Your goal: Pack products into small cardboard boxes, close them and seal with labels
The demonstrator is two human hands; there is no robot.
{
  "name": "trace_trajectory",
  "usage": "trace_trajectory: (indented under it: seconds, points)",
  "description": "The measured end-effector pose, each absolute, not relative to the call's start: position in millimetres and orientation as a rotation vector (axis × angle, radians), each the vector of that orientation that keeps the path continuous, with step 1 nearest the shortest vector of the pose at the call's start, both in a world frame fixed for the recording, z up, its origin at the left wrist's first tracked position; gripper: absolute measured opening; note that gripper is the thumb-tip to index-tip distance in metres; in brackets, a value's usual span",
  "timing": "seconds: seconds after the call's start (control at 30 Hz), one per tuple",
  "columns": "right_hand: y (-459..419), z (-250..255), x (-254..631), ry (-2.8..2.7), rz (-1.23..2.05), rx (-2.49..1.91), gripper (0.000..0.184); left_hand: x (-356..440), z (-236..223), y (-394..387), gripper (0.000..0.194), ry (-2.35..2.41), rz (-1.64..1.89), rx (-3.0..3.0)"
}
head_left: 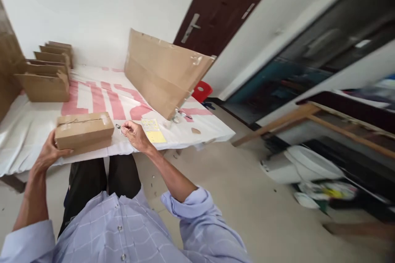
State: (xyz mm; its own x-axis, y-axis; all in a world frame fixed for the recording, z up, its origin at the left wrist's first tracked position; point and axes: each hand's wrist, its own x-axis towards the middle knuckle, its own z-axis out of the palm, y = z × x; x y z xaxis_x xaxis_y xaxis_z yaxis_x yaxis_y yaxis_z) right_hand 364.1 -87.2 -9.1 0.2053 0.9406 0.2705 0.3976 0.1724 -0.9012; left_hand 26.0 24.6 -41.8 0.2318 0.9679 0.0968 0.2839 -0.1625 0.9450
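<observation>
A taped brown cardboard box [84, 129] lies at the near edge of a table covered in a white sheet with red lettering [101, 98]. My left hand [49, 154] grips the box's left end with the fingers curled round its corner. My right hand [134, 133] hovers just right of the box, fingertips pinched on a small dark metal object [119, 129] that is too small to name. A yellow card or sticker sheet [153, 130] lies beside my right hand.
A large flat cardboard sheet [163, 72] stands tilted on the table's far right. Several open cardboard boxes [46, 74] line the far left. A red stool [202, 90] and a dark door [222, 4] stand behind. Wooden bars and clutter fill the floor at right.
</observation>
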Motion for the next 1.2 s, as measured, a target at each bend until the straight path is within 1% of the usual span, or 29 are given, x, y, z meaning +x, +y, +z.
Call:
trace_trajectory:
  seconds: [0.17,0.23,0.3,0.4,0.5,0.63,0.83,1.03,1.2]
  points:
    - [-120.4,-60.9,457.9,-1.040,0.388,-1.748,0.016,23.7,-40.9,23.8,0.090,1.256,0.968,1.596]
    - [-134.0,-74.7,491.2,-0.964,0.340,-1.809,0.013,24.9,-42.0,21.7,0.083,1.291,0.983,1.603]
    - [-139.7,-85.0,515.6,-0.931,0.321,-1.839,0.012,27.0,-40.9,20.0,0.081,1.353,0.999,1.605]
    - [-130.0,-97.0,533.3,-0.942,0.323,-1.867,0.012,31.1,-32.6,16.3,0.084,1.434,0.970,1.630]
    - [-106.8,-107.0,536.1,-1.000,0.342,-1.890,0.010,35.9,-20.2,10.0,0.092,1.425,0.905,1.676]
    - [-81.8,-119.6,536.6,-1.075,0.351,-1.942,0.013,38.7,-14.3,7.4,0.102,1.399,0.917,1.638]
    - [-73.8,-139.4,543.3,-1.142,0.328,-2.043,0.016,32.7,-25.4,17.6,0.095,1.416,0.882,1.612]
    - [-70.2,-153.3,547.6,-1.167,0.271,-2.118,0.017,34.8,-28.1,17.5,0.101,1.409,0.911,1.621]
    - [-68.2,-162.0,548.0,-1.156,0.215,-2.145,0.014,35.3,-27.1,13.8,0.103,1.375,0.907,1.591]
